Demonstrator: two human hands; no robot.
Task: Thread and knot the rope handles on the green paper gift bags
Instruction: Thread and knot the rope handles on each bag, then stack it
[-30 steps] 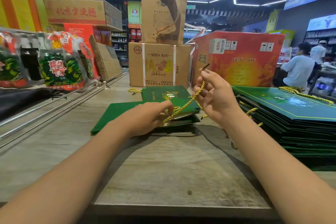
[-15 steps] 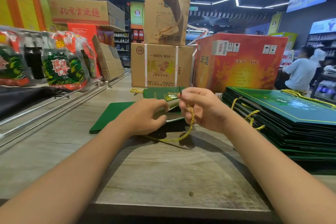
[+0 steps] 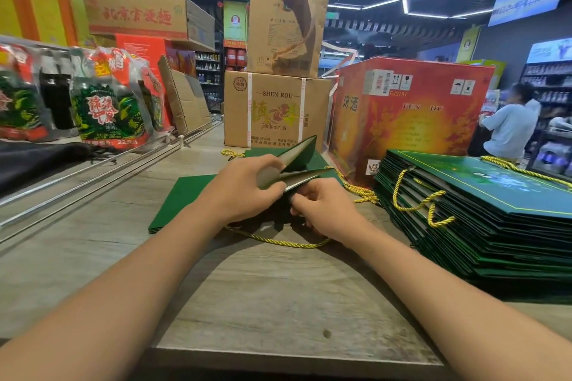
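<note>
Left hand (image 3: 244,187) grips the lifted top edge of the green gift bag (image 3: 297,161), thumb tucked inside the mouth, prying the panels apart. Right hand (image 3: 325,207) sits just beside it, fingers curled and pinching at the lower panel's edge; whether the rope end is in that pinch, cannot tell. The bag lies folded flat mid-desk (image 3: 263,303), mouth toward the person, atop a few other flat green bags.

Rope handle (image 3: 278,241): yellow twisted cord, looping slack on the desk in front of both wrists. Judged limp and light, with enough bite in the twist to hold a knot; best taken close to its tip, where it can be steered through a hole.

The bag paper looks stiff, coated, probably slick. It holds its crease and springs open only at the mouth. Judged light, but prone to denting or tearing at the punched holes if tugged hard. Take hold at the reinforced top rim, near the holes.

Right: tall stack of finished bags (image 3: 483,210), rope loops hanging off its front.
</note>
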